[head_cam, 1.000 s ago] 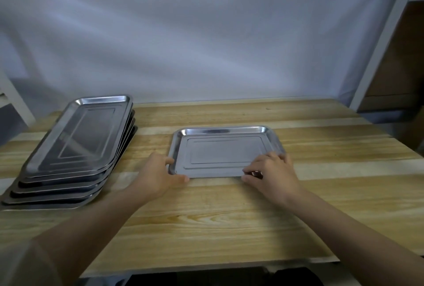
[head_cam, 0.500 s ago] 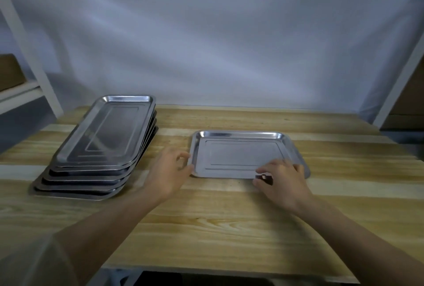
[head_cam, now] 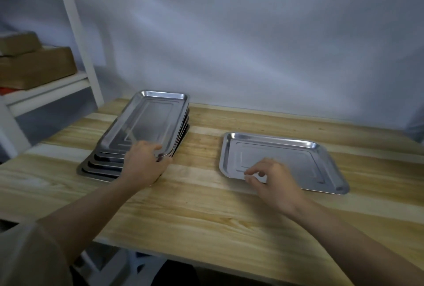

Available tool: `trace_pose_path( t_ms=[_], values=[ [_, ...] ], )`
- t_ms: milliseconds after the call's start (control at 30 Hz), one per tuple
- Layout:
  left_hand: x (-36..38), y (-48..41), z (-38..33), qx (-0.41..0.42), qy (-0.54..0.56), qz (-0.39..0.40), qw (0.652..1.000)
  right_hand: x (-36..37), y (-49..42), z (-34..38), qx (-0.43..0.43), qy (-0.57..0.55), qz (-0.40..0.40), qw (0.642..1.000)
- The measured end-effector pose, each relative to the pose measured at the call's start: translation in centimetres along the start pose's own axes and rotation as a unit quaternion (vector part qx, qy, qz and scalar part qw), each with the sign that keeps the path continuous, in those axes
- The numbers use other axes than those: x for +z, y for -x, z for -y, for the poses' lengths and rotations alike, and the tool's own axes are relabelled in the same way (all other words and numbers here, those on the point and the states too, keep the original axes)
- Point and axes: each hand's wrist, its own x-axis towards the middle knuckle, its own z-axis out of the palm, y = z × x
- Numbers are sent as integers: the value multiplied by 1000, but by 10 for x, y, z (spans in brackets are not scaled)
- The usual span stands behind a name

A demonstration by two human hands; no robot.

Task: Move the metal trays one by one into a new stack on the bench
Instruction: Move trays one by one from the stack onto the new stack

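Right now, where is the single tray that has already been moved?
In the head view, the single metal tray lies flat on the wooden bench, right of the tray stack, under the right hand.

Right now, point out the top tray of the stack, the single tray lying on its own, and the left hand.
top tray of the stack (head_cam: 149, 122), head view, on its flat floor.
single tray (head_cam: 296, 159), head view, on its bare floor.
left hand (head_cam: 144, 164), head view, on the back of the hand.
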Motion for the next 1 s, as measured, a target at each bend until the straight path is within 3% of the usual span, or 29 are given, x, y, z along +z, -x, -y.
trace_pose_path(
  t_ms=[200,367,433,600,733,1000],
  values=[
    [6,-3,14,40,-59,-9,997,19,-12,30,-3,-15,39,999],
    [10,-7,19,58,-13,-1,998,30,-26,55,15,-65,63,996],
    [7,-8,24,41,3,-9,999,36,-35,65,29,-86,70,993],
    [-14,-16,54,-40,4,-111,993,55,-62,90,77,-136,76,985],
    [-28,-24,85,-149,27,-82,985,75,-83,112,130,-195,60,970],
    [-30,-31,104,-154,19,-55,986,109,-113,141,205,-213,62,953]
  ],
)
